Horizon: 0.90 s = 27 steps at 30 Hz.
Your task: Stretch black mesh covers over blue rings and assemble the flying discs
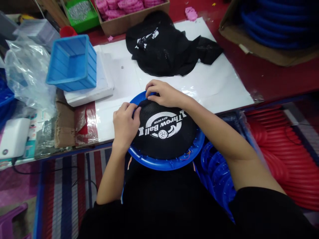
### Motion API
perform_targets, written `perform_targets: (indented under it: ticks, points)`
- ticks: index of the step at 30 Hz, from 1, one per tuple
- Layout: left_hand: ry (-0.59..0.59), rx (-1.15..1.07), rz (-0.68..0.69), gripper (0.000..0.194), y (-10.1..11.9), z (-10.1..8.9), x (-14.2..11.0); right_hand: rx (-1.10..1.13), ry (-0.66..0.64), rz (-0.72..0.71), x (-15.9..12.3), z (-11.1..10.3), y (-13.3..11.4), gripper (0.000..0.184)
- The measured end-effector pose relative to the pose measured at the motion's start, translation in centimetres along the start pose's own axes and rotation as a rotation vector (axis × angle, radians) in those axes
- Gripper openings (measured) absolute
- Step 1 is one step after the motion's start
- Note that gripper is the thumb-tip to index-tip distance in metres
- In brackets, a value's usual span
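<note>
A black mesh net (pixel 161 127) printed with white lettering lies stretched over a blue ring (pixel 166 163), which rests against the person's lap at the near edge of the bench (pixel 219 86). At the ring's ten o'clock, the left hand (pixel 124 124) has its fingers closed on the net's edge, pinching the mesh against the rim. At twelve o'clock, the right hand (pixel 164 94) presses down with its fingers bunched together on the net where it meets the ring.

The mesh looks taut, so a weak pinch at ten o'clock could let the edge spring back off the rim and undo the part already seated. Pulling too hard at twelve o'clock could tear the mesh or leave the lettering off-centre.

Beyond the ring, at twelve o'clock, a heap of black nets (pixel 166 49) lies on white sheeting. A blue bin (pixel 72 63) sits at ten o'clock, with crumpled plastic bags (pixel 27 73) farther left. At four o'clock a stack of blue rings (pixel 216 169) stands beside the knee, and red rings (pixel 284 149) lie at three o'clock.
</note>
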<state>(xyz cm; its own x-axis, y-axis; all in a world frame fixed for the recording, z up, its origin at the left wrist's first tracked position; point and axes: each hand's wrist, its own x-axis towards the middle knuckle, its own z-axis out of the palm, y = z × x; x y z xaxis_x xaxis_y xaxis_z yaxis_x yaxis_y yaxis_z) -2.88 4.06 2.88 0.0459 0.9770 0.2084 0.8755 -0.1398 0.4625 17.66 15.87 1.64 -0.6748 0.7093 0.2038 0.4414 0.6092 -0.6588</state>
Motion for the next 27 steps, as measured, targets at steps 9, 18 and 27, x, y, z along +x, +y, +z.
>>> perform_targets:
  ticks: [9, 18, 27]
  points:
    - [-0.14, 0.1, 0.03, 0.015, 0.1, -0.1, 2.3, -0.006, 0.016, 0.046, 0.3, 0.5, 0.3, 0.011]
    - [-0.124, 0.142, 0.082, 0.014, 0.9, 0.8, 2.8, 0.105, 0.116, 0.145, 0.2, 0.6, 0.1, 0.01]
    - [-0.168, 0.11, 0.135, 0.012, 0.9, 1.0, 3.0, 0.128, 0.118, 0.144, 0.2, 0.4, 0.1, 0.009]
